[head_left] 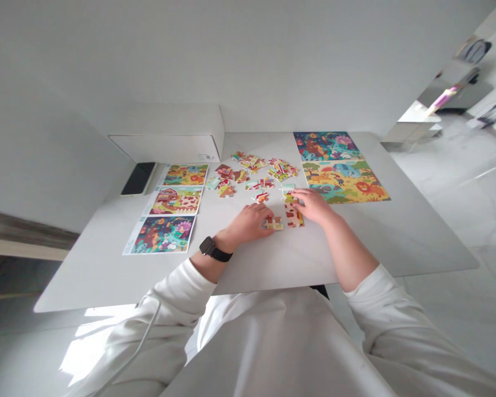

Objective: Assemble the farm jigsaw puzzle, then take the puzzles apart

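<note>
My left hand (253, 223), with a black watch (215, 249) at the wrist, rests on the table with curled fingers. Its thumb and forefinger close around a small group of brown and cream jigsaw pieces (276, 223). Just to the right lies a joined strip of jigsaw pieces (294, 215) with brown spots. My right hand (314, 205) grips a green and pale blue jigsaw piece (288, 190) at the top of that strip, fingertips on its right side. Loose jigsaw pieces (233, 176) lie scattered beyond both hands, several with red and green printing.
Three small picture sheets (176, 199) lie in a column on the left, beside a dark phone (139, 178). A white box (165, 148) stands at the back left against the wall. Two finished puzzles (343, 179) lie at the right. The table's front edge (268, 289) is near my body.
</note>
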`<state>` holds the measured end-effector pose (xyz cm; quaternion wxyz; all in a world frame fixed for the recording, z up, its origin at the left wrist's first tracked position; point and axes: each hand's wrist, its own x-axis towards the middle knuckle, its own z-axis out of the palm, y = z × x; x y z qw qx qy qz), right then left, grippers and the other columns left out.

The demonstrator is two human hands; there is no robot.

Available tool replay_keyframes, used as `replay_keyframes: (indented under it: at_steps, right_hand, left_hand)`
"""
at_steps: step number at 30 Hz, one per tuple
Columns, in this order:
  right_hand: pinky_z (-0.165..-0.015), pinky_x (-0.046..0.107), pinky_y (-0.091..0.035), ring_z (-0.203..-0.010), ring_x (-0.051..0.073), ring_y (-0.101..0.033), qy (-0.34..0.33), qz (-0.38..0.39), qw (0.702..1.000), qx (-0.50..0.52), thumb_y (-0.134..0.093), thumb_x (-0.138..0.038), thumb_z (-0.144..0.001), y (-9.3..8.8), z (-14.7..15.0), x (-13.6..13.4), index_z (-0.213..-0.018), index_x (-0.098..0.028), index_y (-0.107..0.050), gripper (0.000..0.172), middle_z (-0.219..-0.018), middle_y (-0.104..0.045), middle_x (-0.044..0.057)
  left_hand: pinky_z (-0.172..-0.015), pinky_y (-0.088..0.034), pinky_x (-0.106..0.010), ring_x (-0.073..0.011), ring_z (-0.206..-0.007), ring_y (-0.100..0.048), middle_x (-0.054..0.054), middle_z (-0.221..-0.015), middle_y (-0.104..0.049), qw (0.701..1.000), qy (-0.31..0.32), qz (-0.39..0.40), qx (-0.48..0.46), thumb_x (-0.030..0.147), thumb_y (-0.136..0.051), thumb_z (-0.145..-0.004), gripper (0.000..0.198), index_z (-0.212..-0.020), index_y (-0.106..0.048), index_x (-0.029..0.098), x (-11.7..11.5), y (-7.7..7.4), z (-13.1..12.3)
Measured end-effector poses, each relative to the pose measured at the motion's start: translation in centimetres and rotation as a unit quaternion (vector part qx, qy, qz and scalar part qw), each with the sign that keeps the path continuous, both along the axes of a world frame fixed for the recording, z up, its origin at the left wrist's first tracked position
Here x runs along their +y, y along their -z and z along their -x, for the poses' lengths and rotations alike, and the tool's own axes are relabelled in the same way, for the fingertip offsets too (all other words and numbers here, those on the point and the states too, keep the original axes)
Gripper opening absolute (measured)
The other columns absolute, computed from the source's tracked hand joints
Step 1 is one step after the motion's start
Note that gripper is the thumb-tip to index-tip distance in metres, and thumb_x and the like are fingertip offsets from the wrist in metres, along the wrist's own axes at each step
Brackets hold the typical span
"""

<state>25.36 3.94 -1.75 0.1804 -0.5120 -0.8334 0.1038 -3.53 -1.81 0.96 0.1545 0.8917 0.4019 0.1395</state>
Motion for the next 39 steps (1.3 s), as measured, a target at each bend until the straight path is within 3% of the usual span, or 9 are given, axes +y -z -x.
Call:
replay_keyframes:
  at_steps: [7, 14, 21, 27, 33, 39]
  right_hand:
    - [-0.123, 0.052, -0.048, -0.139, 0.034, -0.063, -0.005, -0.004, 1.0, -0.009, -0.078, -0.032, -0.094, -0.3, 0.2, -0.5, -0.139, -0.022, -0.075, 0.047, -0.15, -0.068, 0.013]
    - [-0.122, 0.054, -0.048, -0.141, 0.035, -0.062, -0.007, 0.004, 1.0, -0.008, -0.083, -0.037, -0.09, -0.2, 0.1, -0.5, -0.14, -0.025, -0.075, 0.052, -0.152, -0.067, 0.013]
    - [-0.121, 0.055, -0.049, -0.14, 0.036, -0.063, -0.018, -0.002, 1.0, -0.001, -0.081, -0.039, -0.091, 0.1, -0.1, -0.4, -0.141, -0.026, -0.074, 0.052, -0.151, -0.067, 0.013]
    - [-0.123, 0.056, -0.048, -0.142, 0.036, -0.062, -0.017, 0.015, 1.0, -0.006, -0.079, -0.039, -0.092, 0.0, -0.2, -0.3, -0.142, -0.025, -0.074, 0.052, -0.153, -0.065, 0.014]
    - [-0.121, 0.056, -0.049, -0.141, 0.037, -0.062, -0.013, 0.017, 1.0, -0.008, -0.079, -0.041, -0.091, 0.2, -0.2, -0.2, -0.14, -0.025, -0.074, 0.052, -0.152, -0.066, 0.014]
    - [-0.121, 0.056, -0.049, -0.139, 0.037, -0.063, -0.019, 0.008, 1.0, -0.001, -0.08, -0.04, -0.091, 0.8, -0.3, -0.2, -0.139, -0.026, -0.074, 0.051, -0.151, -0.066, 0.014]
  left_hand:
    - [-0.102, -0.052, -0.045, -0.0323, -0.115, -0.07, -0.011, -0.118, -0.074, 1.0, 0.0, -0.004, 0.008, 0.037, -0.076, -0.089, 0.029, -0.115, -0.075, 0.023, 0.0, -0.4, 0.5]
    - [-0.1, -0.05, -0.041, -0.0271, -0.107, -0.072, -0.006, -0.11, -0.075, 0.998, 0.068, 0.011, -0.001, 0.039, -0.077, -0.087, 0.027, -0.111, -0.076, 0.027, -0.2, -0.8, 1.1]
    - [-0.096, -0.049, -0.04, -0.0252, -0.1, -0.071, -0.005, -0.104, -0.074, 0.996, 0.089, 0.01, 0.007, 0.043, -0.077, -0.087, 0.026, -0.106, -0.075, 0.024, -0.4, -0.9, 1.2]
    - [-0.111, -0.048, -0.047, -0.0295, -0.124, -0.065, -0.011, -0.127, -0.072, 0.999, -0.013, -0.034, -0.029, 0.04, -0.069, -0.097, 0.031, -0.123, -0.074, 0.025, 0.7, 0.4, 1.8]
    - [-0.131, -0.023, -0.067, -0.0384, -0.156, -0.041, -0.01, -0.167, -0.05, 0.993, -0.106, -0.043, 0.023, 0.052, -0.069, -0.098, 0.062, -0.156, -0.058, 0.032, 2.0, 2.0, 2.5]
    - [-0.134, -0.008, -0.071, -0.0389, -0.157, -0.04, -0.007, -0.171, -0.047, 0.989, -0.132, -0.035, 0.049, 0.057, -0.066, -0.099, 0.065, -0.16, -0.054, 0.037, 2.8, 2.4, 2.5]
